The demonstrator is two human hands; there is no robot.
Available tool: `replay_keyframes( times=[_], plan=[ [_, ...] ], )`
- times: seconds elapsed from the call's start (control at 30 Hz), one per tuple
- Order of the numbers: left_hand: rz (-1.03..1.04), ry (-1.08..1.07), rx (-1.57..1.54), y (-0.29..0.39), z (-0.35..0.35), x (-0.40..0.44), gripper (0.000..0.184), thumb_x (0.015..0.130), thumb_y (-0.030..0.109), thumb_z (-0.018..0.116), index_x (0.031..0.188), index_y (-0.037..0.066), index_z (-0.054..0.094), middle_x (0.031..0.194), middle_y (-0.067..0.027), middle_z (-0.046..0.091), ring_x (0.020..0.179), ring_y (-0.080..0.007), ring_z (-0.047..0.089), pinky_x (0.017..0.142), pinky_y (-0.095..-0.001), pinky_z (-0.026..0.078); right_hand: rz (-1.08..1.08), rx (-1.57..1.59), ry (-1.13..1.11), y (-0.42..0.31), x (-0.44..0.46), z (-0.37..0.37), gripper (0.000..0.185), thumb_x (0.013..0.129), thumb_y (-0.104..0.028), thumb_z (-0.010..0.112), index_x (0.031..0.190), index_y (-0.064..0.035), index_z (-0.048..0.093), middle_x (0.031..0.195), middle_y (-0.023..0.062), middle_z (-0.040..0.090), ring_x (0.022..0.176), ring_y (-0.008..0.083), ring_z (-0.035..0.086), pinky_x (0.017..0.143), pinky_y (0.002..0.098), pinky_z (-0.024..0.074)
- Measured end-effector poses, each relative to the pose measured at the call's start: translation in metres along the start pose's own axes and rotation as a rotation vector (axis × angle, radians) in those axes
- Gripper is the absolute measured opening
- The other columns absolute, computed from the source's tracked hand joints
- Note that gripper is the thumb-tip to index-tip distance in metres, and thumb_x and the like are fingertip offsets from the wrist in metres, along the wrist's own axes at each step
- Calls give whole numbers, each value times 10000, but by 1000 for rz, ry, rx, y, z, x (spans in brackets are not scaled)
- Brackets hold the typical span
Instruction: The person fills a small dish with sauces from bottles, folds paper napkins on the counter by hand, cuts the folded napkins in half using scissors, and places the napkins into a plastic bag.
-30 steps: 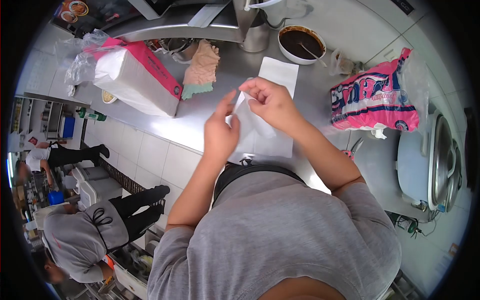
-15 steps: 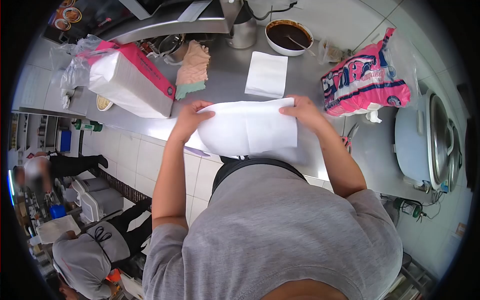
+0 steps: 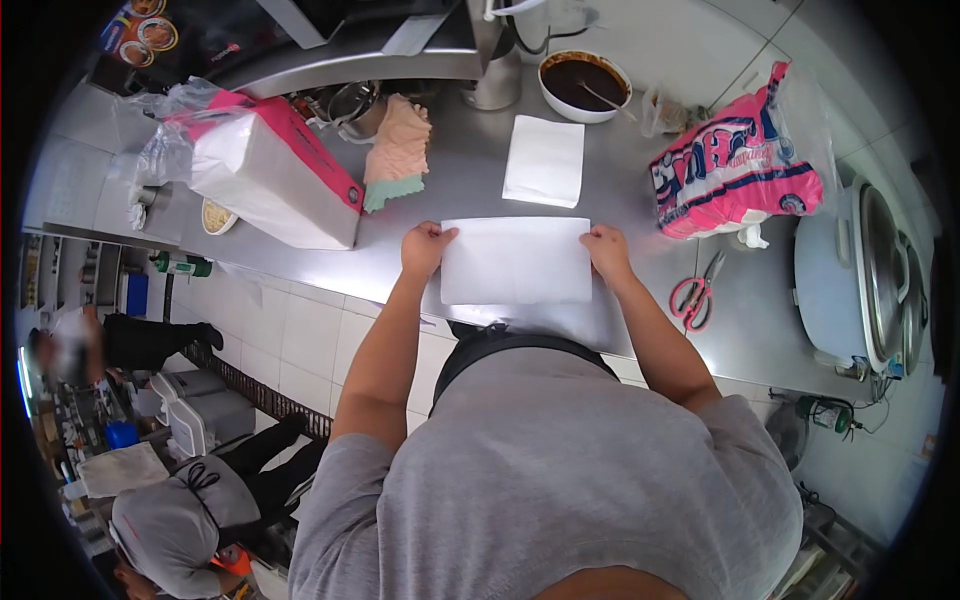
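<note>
A white paper sheet (image 3: pixel 516 262) is stretched flat over the near part of the steel counter (image 3: pixel 465 150). My left hand (image 3: pixel 426 247) pinches its upper left corner, and my right hand (image 3: pixel 605 250) pinches the upper right corner. Beyond it lies a smaller stack of folded white paper (image 3: pixel 544 161), apart from both hands. To the left stands a large block of white napkins (image 3: pixel 275 180) in an opened pink pack, with a peach and green cloth (image 3: pixel 398 150) beside it.
A bowl of dark sauce (image 3: pixel 585 86) with a spoon sits at the back. On the right are a pink plastic package (image 3: pixel 735 165), red-handled scissors (image 3: pixel 692 303) and a large lidded container (image 3: pixel 840 270). Two people (image 3: pixel 175 515) are at the lower left.
My hands first worked close together on the paper, then spread apart, opening it wide. Since then the sheet has flattened out, still held at both upper corners.
</note>
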State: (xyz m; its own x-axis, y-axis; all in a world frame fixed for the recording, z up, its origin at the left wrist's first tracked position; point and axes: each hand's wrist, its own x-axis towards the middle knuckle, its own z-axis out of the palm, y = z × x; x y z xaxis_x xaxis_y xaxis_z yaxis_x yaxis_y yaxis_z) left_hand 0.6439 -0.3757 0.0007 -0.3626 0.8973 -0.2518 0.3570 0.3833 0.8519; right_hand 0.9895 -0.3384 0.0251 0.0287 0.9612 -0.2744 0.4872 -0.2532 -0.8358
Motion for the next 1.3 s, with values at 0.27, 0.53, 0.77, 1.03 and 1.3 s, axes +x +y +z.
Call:
replay_keyframes(
  times=[0.27,0.53,0.77,1.03,1.3],
  plan=[
    [216,216,361,29,-3,-23,432,746,355,756,954,9,603,739,-126,646,661,-306,615,627,-387,485,-40,-491,78,-31,-14,-8,311,733,-219,627,957,-3,630,896,229,643,835,380,616,745,430,480],
    [538,1310,537,79,-321,-100,199,839,215,660,895,37,591,673,-149,575,577,-268,549,552,-389,445,-731,-595,63,-120,18,4,485,704,-125,715,1141,-42,523,1127,158,547,1077,356,499,902,440,414],
    [-338,1588,681,222,-598,-252,807,859,275,518,1474,35,56,1140,-270,602,1050,-371,605,901,-443,457,-770,-669,-98,-90,78,28,359,634,-68,738,957,-13,591,956,163,596,859,326,589,754,403,473],
    [-437,1592,698,254,-597,-287,813,832,204,483,1498,140,21,1229,-260,559,1133,-344,567,951,-426,441,-809,-670,-168,-88,83,21,136,705,-74,682,773,-36,570,825,135,591,761,335,593,694,420,476],
    [51,1659,832,268,-585,-255,711,860,275,542,1463,117,199,1063,-230,635,977,-385,619,833,-448,478,-888,-551,-77,-85,68,24,59,800,-74,581,798,-16,579,892,165,589,871,375,567,767,445,461]
  ],
)
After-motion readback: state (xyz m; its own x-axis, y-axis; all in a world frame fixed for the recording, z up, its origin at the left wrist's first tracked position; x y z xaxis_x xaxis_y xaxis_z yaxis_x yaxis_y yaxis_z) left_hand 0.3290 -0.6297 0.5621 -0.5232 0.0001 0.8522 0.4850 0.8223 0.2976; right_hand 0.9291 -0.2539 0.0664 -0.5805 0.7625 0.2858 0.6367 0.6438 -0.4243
